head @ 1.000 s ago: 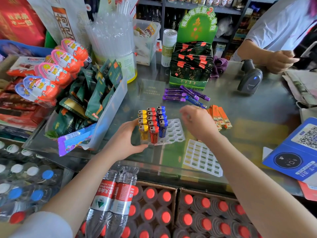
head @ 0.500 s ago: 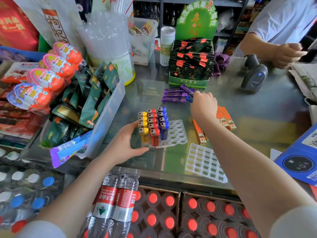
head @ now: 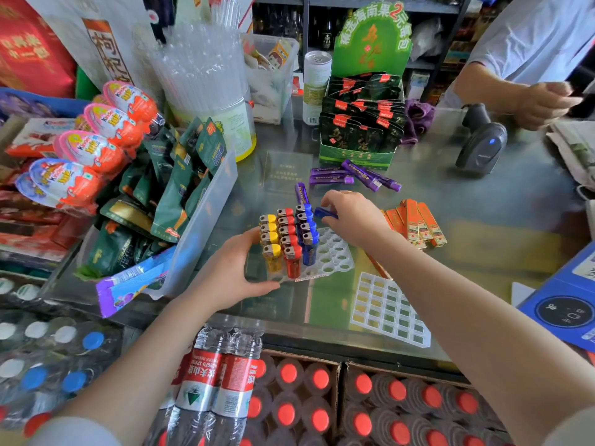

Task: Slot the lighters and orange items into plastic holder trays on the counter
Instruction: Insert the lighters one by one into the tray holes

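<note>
The left hand (head: pixel 231 272) is gripping the clear, round-holed tray (head: pixel 335 255) on the glass counter (head: pixel 483 226), with 3 lighter rows standing in it. The right hand (head: pixel 354 217) is pinching a glossy blue lighter (head: pixel 325 214) over it. Flat orange items (head: pixel 415 222) are lying just beside.

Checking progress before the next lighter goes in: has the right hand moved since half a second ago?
Yes. The right hand has drawn back from the purple packets toward the round-hole tray, now pinching a blue lighter beside the blue row.
</note>
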`<state>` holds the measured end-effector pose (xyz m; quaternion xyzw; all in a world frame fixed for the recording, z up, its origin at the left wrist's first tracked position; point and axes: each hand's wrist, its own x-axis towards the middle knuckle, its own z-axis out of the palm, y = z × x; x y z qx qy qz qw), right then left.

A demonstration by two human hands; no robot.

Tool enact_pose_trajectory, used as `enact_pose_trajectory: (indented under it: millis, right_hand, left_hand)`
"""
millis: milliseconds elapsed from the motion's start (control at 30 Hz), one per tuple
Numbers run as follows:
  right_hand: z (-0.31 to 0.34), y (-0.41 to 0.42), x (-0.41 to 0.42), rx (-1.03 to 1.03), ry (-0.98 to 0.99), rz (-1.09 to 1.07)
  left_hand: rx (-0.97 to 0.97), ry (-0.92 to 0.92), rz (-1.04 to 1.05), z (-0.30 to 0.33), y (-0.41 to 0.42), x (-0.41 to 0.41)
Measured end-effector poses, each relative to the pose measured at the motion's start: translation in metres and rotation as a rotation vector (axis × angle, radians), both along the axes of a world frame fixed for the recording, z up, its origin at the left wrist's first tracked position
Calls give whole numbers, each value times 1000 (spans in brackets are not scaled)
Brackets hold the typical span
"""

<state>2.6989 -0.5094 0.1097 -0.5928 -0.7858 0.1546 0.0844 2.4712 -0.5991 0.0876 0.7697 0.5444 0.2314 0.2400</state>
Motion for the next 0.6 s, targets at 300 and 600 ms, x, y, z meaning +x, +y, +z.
enact_pose_trajectory:
  millis: [300, 600]
  right_hand:
    - [14, -1, -2, -47, 316, -54]
    - [18, -42, 7, -656, 1580, -330]
  left_hand:
    - [37, -11, 58, -7, -14, -10]
    - [7, -60, 46, -4, -17, -7]
